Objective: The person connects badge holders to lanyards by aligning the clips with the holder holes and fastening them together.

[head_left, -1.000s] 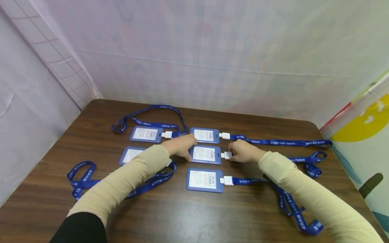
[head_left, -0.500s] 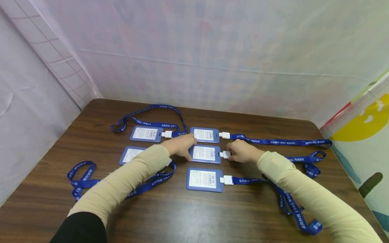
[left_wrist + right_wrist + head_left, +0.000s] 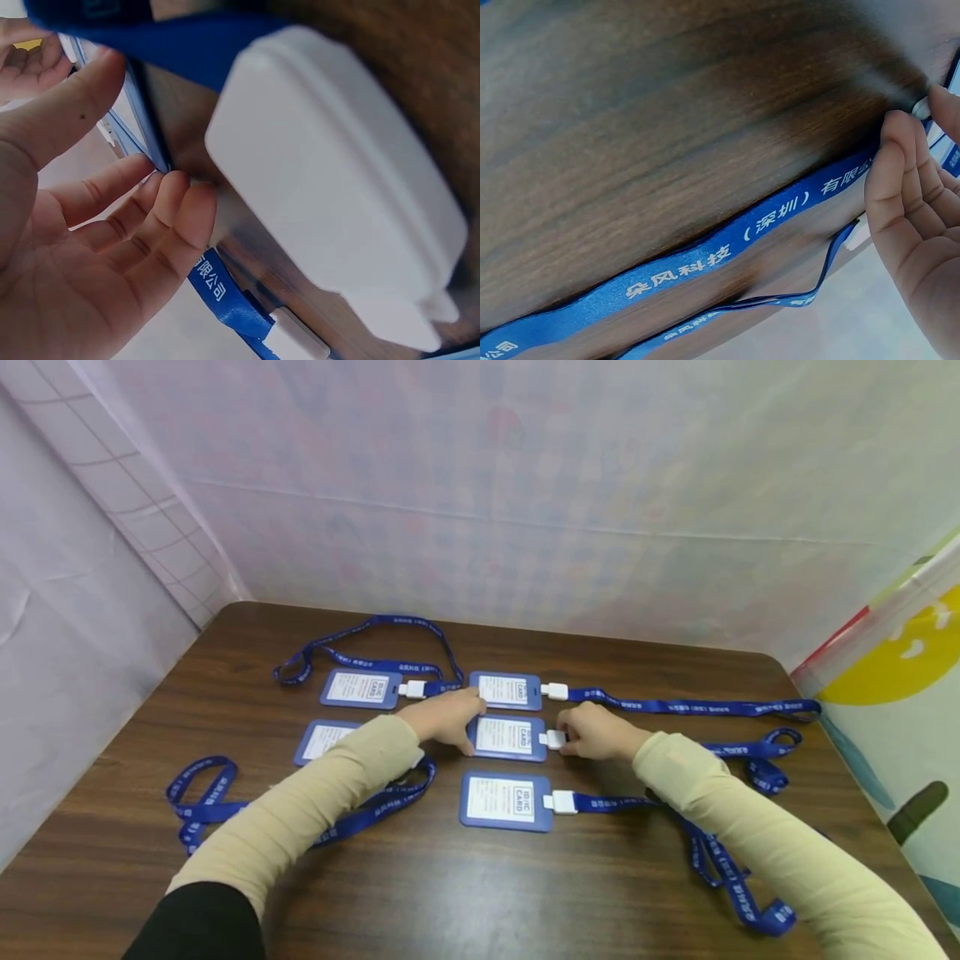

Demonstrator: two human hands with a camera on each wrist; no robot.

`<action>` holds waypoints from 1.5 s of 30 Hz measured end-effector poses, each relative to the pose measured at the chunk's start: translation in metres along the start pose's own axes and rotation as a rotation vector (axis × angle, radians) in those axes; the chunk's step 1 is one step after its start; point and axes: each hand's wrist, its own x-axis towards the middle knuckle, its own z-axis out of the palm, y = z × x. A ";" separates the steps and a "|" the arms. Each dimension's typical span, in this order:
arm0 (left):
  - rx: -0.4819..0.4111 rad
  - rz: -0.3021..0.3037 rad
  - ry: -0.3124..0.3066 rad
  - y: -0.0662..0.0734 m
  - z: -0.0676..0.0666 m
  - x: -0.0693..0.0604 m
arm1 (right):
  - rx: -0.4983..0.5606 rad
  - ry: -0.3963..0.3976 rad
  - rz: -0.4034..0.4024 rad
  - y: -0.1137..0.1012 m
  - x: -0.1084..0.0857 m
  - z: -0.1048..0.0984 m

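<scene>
My left hand (image 3: 446,720) holds the left end of the middle blue card holder (image 3: 505,737) in the right column, its thumb and fingers at opposite corners. At that holder's right end, my right hand (image 3: 597,732) pinches the white clip (image 3: 555,740). The clip's blue lanyard (image 3: 727,247) runs away beneath the right wrist. In the left wrist view, thumb and fingertips of the left hand (image 3: 97,225) meet the holder's edge (image 3: 146,112). Fingers of the right hand (image 3: 919,195) close round the clip, mostly hidden there.
Matching holders lie above (image 3: 510,691) and below (image 3: 506,802) the middle one. Two more, upper left (image 3: 362,688) and lower left (image 3: 318,741), lie with looped lanyards on the brown table (image 3: 420,902). The left forearm covers part of the lower one. A pale curtain (image 3: 480,510) hangs behind.
My right hand and the white clip have shifted slightly left, closer to the middle holder. The left hand keeps its place at the holder's left end.
</scene>
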 end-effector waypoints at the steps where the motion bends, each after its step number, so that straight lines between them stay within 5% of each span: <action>1: -0.003 -0.001 -0.002 0.000 0.000 0.000 | 0.006 -0.002 0.007 0.000 0.000 0.000; 14: -0.056 0.024 0.001 -0.004 0.000 0.001 | 0.050 -0.030 0.077 -0.001 -0.003 -0.006; 20: -0.064 0.042 0.021 -0.008 -0.001 0.001 | 0.059 0.017 0.060 0.004 -0.005 -0.006; 26: -0.059 0.064 0.072 -0.012 -0.003 -0.001 | 0.041 0.062 0.021 0.007 -0.006 -0.007; 37: -0.145 0.063 0.180 -0.020 -0.010 -0.014 | 0.042 0.067 0.071 0.011 -0.005 -0.021; 45: -0.171 0.041 0.200 -0.022 -0.012 -0.023 | 0.093 0.038 0.154 0.013 -0.001 -0.030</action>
